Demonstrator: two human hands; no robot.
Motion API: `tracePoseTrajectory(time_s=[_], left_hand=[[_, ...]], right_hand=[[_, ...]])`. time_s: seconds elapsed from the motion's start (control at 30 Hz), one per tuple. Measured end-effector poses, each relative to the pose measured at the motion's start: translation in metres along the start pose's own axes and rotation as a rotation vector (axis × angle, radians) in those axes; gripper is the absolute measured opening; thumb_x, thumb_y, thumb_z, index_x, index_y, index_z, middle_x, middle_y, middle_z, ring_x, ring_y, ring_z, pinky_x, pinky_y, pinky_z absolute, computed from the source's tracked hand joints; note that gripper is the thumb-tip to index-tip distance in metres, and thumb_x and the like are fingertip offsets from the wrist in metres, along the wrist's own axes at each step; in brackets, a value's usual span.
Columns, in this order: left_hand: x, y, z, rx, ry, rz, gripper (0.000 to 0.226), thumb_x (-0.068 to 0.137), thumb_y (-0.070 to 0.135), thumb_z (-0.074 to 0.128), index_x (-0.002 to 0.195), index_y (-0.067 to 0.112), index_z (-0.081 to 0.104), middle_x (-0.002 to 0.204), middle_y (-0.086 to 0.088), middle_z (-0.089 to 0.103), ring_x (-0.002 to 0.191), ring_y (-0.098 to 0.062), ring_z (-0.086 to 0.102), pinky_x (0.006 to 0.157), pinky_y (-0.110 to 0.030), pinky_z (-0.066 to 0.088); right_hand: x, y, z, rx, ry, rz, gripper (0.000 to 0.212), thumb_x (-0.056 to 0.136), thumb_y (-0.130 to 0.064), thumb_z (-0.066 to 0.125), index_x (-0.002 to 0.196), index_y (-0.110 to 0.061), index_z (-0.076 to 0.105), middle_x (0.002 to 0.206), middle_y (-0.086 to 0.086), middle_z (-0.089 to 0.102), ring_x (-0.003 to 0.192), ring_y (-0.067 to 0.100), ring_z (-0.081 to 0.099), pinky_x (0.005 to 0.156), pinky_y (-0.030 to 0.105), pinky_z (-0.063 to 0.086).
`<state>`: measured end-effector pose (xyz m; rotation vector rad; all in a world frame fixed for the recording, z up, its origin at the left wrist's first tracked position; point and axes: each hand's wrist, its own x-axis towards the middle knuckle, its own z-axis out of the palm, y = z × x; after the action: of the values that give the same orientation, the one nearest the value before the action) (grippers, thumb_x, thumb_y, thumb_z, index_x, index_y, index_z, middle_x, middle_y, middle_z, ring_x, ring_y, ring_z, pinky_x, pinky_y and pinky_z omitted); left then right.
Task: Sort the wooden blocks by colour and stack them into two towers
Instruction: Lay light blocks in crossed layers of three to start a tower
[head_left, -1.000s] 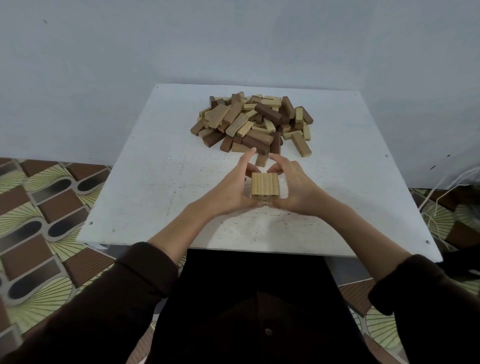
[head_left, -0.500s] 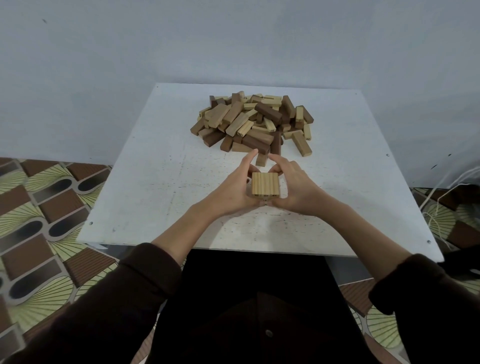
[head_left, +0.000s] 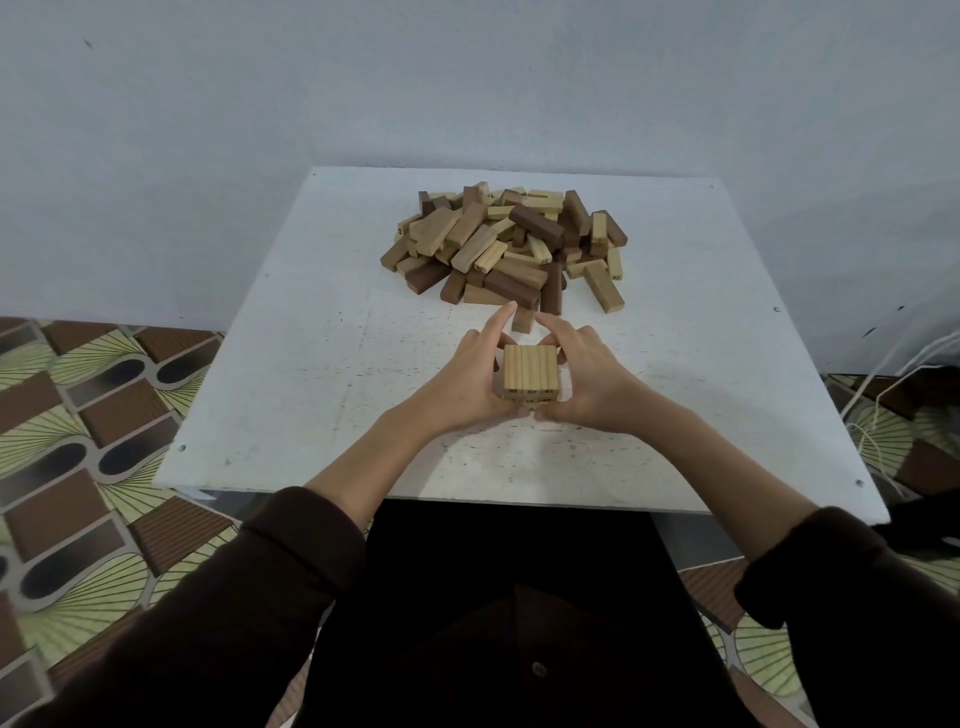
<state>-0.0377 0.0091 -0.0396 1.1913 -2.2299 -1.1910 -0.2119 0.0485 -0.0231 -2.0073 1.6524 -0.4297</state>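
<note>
Speckled white tabletop, square pale-wood stack (ridged top), jumbled blocks behind

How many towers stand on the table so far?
1: a short light-wood tower between the left hand and right hand. Other blocks lie loose in the pile behind.

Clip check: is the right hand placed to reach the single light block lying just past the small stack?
Probably yes. The light block lies right by the index fingertip of the right hand, with nothing on top. That hand rests against the light stack, though, and would need to leave it.
</note>
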Motion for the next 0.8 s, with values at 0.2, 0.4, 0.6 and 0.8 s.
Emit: tracePoseTrajectory(time_s=[0.2, 0.4, 0.6, 0.8], left_hand=[[0.0021, -0.002, 0.0035, -0.007, 0.012, -0.001, 0.114, 0.071, 0.027, 0.083, 0.15, 0.029, 0.002, 0.119, 0.0, 0.042, 0.108, -0.012, 0.046, 0.088, -0.025, 0.037], [0.0033, -0.0014, 0.0037, 0.008, 0.029, -0.002, 0.113, 0.07, 0.031, 0.083, 0.15, 0.029, 0.004, 0.114, 0.001, 0.044, 0.104, -0.011, 0.048, 0.082, -0.022, 0.04], [0.004, 0.0016, 0.003, 0.013, 0.024, -0.013, 0.113, 0.07, 0.028, 0.083, 0.15, 0.029, 0.004, 0.116, 0.001, 0.043, 0.104, -0.01, 0.048, 0.084, -0.023, 0.039], [0.0024, 0.0032, 0.0033, 0.032, 0.026, -0.031, 0.114, 0.069, 0.026, 0.083, 0.151, 0.026, 0.004, 0.121, 0.0, 0.04, 0.11, -0.012, 0.043, 0.089, -0.027, 0.04]], right_hand=[[0.0, -0.0037, 0.0004, 0.037, 0.012, -0.026, 0.1, 0.069, -0.023, 0.082, 0.146, -0.014, 0.018, 0.127, 0.006, 0.045, 0.115, 0.023, 0.036, 0.098, 0.045, 0.041], [-0.0007, -0.0056, 0.0001, 0.076, 0.027, -0.052, 0.095, 0.07, -0.022, 0.081, 0.144, -0.015, 0.022, 0.107, -0.006, 0.038, 0.109, 0.023, 0.039, 0.094, 0.046, 0.042], [0.0014, -0.0056, -0.0022, 0.083, 0.013, -0.06, 0.095, 0.068, -0.019, 0.082, 0.143, -0.012, 0.025, 0.107, -0.006, 0.039, 0.104, 0.02, 0.039, 0.091, 0.042, 0.042], [0.0026, -0.0035, -0.002, 0.059, 0.007, -0.065, 0.097, 0.066, -0.021, 0.083, 0.143, -0.012, 0.025, 0.11, -0.001, 0.045, 0.102, 0.02, 0.038, 0.092, 0.041, 0.04]])
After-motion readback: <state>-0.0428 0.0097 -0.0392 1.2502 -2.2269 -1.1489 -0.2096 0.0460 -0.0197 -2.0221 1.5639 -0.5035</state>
